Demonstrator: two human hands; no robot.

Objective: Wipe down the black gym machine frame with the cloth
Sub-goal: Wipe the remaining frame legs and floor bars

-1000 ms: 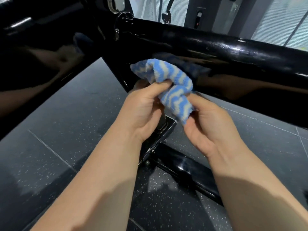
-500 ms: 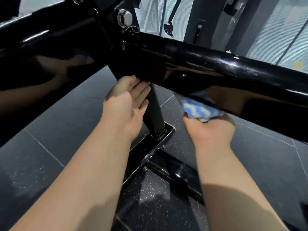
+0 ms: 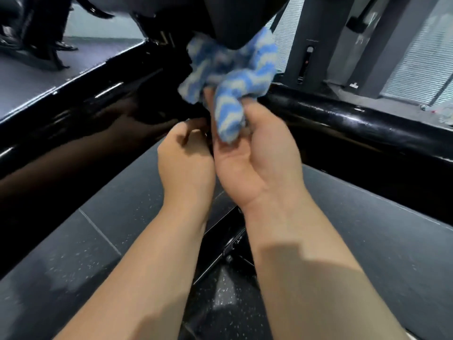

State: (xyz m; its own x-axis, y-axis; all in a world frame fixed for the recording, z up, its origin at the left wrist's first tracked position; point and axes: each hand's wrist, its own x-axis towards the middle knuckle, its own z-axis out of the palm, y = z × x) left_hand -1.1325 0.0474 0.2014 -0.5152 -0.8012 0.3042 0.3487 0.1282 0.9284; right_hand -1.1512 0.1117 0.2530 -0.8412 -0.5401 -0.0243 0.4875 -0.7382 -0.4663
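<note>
Cloth [image 3: 232, 69] bunched at 12 o'clock, against black frame [image 3: 355, 123]. Right hand [image 3: 257, 163] palm-up, thumb and fingers pinching cloth's lower fold. Left hand [image 3: 186, 165] touching it at 9 o'clock, fingers curled, grip unclear.

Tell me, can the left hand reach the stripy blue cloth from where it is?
Probably yes. The left hand sits right beside the right hand, which holds the cloth just above. Nothing seems to lie between them, so the way looks free.
</note>
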